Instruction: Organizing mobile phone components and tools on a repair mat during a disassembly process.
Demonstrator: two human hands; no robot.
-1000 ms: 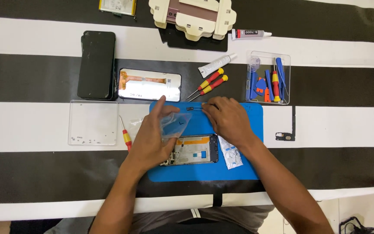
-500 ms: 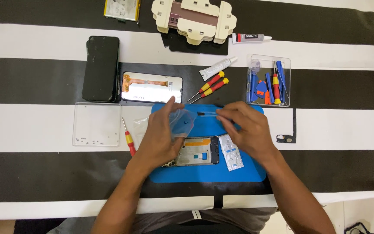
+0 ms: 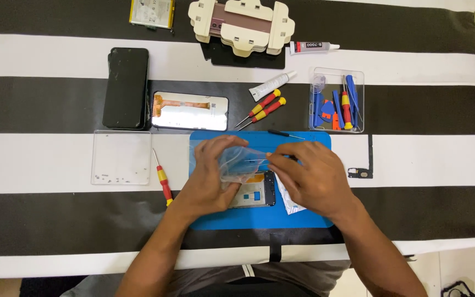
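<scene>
Blue mat (image 3: 314,220) under both hands (screwdrivers (image 3: 262,108) beyond)

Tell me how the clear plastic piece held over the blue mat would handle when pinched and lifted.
The clear plastic piece is probably floppy: it curves and creases between the left hand and right hand. It looks very thin and see-through, so likely light and easily bent. Its glossy surface may be slippery, though that is hard to tell.
</scene>
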